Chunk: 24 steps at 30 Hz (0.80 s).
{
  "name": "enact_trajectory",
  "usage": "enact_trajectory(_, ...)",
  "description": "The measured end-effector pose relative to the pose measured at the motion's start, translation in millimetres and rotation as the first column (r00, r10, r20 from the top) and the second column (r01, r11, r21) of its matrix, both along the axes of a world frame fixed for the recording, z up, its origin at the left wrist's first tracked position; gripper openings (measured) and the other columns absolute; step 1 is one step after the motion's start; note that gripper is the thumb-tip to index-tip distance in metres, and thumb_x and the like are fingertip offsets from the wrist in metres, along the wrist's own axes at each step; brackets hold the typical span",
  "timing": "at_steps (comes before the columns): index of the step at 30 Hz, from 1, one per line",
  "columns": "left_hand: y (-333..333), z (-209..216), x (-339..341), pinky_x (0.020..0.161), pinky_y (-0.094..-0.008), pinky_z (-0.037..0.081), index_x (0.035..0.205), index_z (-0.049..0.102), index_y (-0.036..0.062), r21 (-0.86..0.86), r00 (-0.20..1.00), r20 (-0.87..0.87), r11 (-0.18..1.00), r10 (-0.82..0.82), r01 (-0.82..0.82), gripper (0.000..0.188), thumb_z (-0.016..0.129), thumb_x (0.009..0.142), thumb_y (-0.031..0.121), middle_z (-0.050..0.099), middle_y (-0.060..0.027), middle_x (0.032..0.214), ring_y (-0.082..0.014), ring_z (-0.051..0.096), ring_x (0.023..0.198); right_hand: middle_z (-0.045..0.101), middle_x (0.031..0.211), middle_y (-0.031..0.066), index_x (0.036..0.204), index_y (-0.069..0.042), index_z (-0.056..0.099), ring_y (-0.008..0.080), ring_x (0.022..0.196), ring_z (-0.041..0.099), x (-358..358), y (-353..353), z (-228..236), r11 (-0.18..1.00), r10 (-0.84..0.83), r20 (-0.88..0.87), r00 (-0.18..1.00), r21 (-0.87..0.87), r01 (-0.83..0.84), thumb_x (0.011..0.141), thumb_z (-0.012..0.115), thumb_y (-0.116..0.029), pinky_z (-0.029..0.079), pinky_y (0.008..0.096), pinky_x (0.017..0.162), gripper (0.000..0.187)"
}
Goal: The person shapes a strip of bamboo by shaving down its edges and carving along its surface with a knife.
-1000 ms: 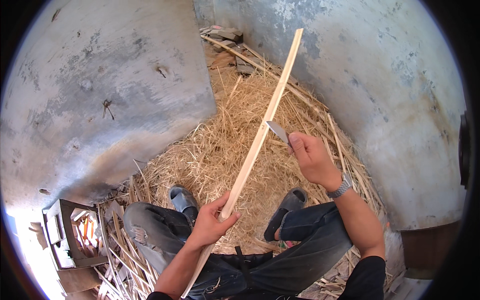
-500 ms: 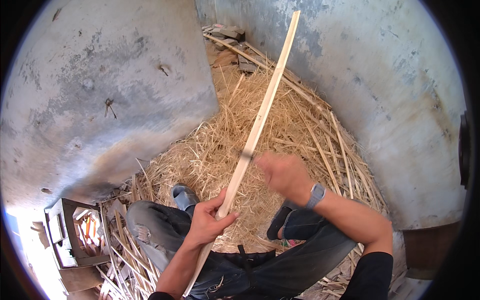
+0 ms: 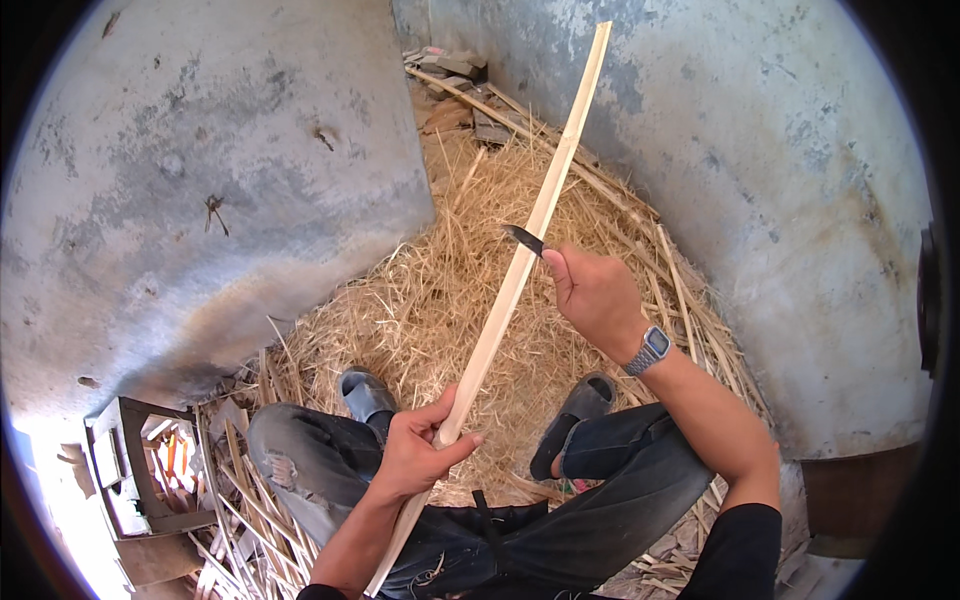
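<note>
A long, pale wooden strip (image 3: 512, 283) slants up from my lap toward the far wall, its far part curving a little. Low on the strip, my left hand (image 3: 422, 447) is closed round it, thumb on top. My right hand (image 3: 597, 297), with a watch (image 3: 648, 347) at the wrist, grips a knife (image 3: 523, 239). The dark blade lies across the strip at about its middle, tip pointing left. The knife's handle is hidden inside my right fist.
A heap of thin shavings (image 3: 420, 290) covers the ground before my feet. Long strips lie along the right wall (image 3: 790, 200). Another wall (image 3: 220, 170) stands at left, with a wooden frame (image 3: 160, 470) below it. Broken bricks (image 3: 455, 65) sit in the far corner.
My right hand has moved away from me with the knife, further up the strip. The strip's far end has shifted slightly right. My left hand keeps its hold.
</note>
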<state>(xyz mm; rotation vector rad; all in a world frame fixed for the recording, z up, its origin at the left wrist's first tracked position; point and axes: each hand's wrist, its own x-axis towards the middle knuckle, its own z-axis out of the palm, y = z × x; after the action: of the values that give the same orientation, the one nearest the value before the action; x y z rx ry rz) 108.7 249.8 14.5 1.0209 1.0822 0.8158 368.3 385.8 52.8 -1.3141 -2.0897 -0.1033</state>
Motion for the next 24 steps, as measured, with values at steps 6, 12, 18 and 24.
enact_trajectory(6, -3, -5, -3, 0.048, -0.019, 0.041, 0.145, 0.053, -0.0065, 0.007, 0.997, -0.073, 1.0, 0.023, -0.023, 0.065, 0.079, 0.086, 0.003, 0.067, 0.0001, 0.086, 0.0, 0.051, 0.056, 0.054, 0.053, 0.0132, 0.081, -0.01, 0.058, 0.0331, 0.046, 0.058, -13, -28, -14, 0.971, 0.111, 0.03, 0.993, -0.218, -0.102, 0.107, 0.052, -0.031, 0.045, 0.0458, 0.044, 0.034)
enact_trajectory(12, 7, -5, -8, 0.044, -0.0191, 0.038, 0.145, 0.053, -0.0062, -0.025, 0.997, 0.07, 1.0, 0.012, -0.01, 0.064, 0.077, 0.087, 0.0, 0.065, 0.0021, 0.077, 0.0005, 0.05, 0.051, 0.056, 0.055, 0.0131, 0.094, -0.012, 0.067, 0.0324, 0.048, 0.06, -28, -25, -14, 0.953, 0.281, -0.065, 0.958, -0.099, -0.286, 0.106, 0.053, -0.029, 0.046, 0.046, 0.045, 0.025)
enact_trajectory(18, 7, 0, -6, 0.04, -0.0199, 0.035, 0.149, 0.049, -0.0047, -0.081, 0.98, 0.197, 0.996, -0.018, 0.034, 0.066, 0.074, 0.087, -0.004, 0.058, 0.0038, 0.063, -0.001, 0.047, 0.043, 0.056, 0.055, 0.0152, 0.089, -0.009, 0.065, 0.0346, 0.046, 0.059, -23, -23, -15, 0.959, 0.127, -0.121, 0.984, -0.239, -0.153, 0.107, 0.05, -0.032, 0.045, 0.0447, 0.044, 0.033)
enact_trajectory(24, 9, 1, -8, 0.037, -0.0205, 0.031, 0.151, 0.046, -0.0026, -0.043, 0.98, 0.193, 0.998, -0.046, 0.056, 0.072, 0.071, 0.084, -0.008, 0.05, 0.0031, 0.057, -0.0031, 0.041, 0.038, 0.055, 0.054, 0.0164, 0.082, -0.007, 0.062, 0.0365, 0.046, 0.058, -18, 2, -3, 0.97, 0.014, -0.136, 0.991, -0.237, -0.046, 0.107, 0.052, -0.034, 0.045, 0.0461, 0.044, 0.038)
